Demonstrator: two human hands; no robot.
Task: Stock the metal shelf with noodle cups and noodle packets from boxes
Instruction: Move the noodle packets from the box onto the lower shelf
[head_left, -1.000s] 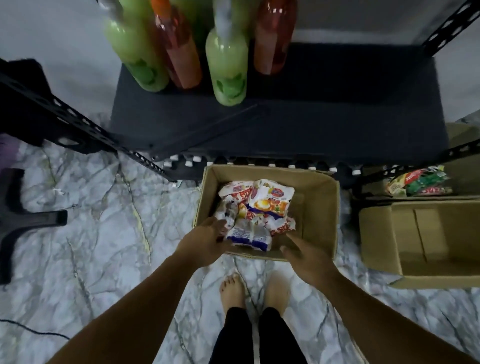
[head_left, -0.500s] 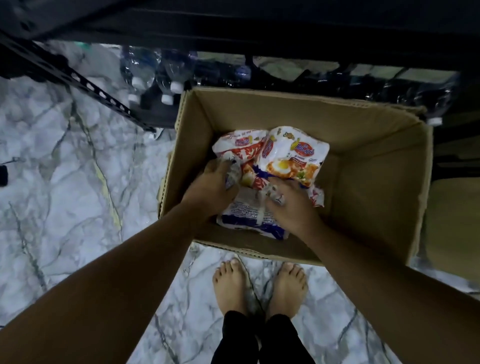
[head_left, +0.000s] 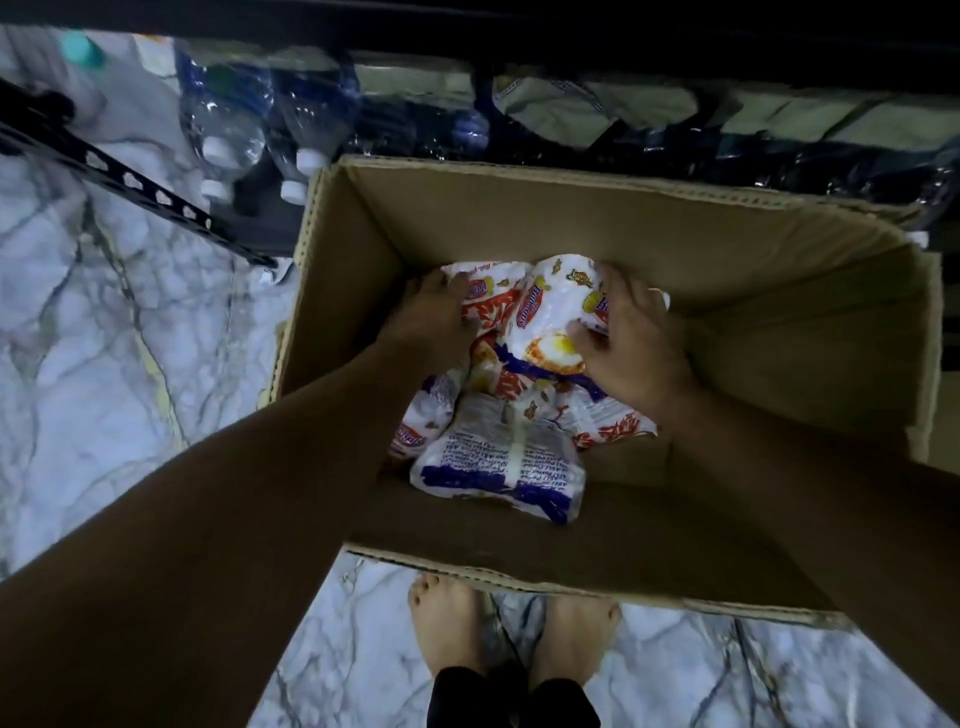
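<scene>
Left grip (head_left: 431, 322) clenched on the left packet (head_left: 485, 306), right grip (head_left: 631, 348) clenched on the egg packet (head_left: 550, 327). Both have shifted up off the near packet (head_left: 498, 462). All packets still lie in the box (head_left: 571, 218) below the shelf (head_left: 130, 179), so lift-out looks next.

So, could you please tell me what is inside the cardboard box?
Inside the cardboard box lies a pile of noodle packets, gripped by the left hand and right hand. The hands and top packets cover whatever lies beneath.
</scene>
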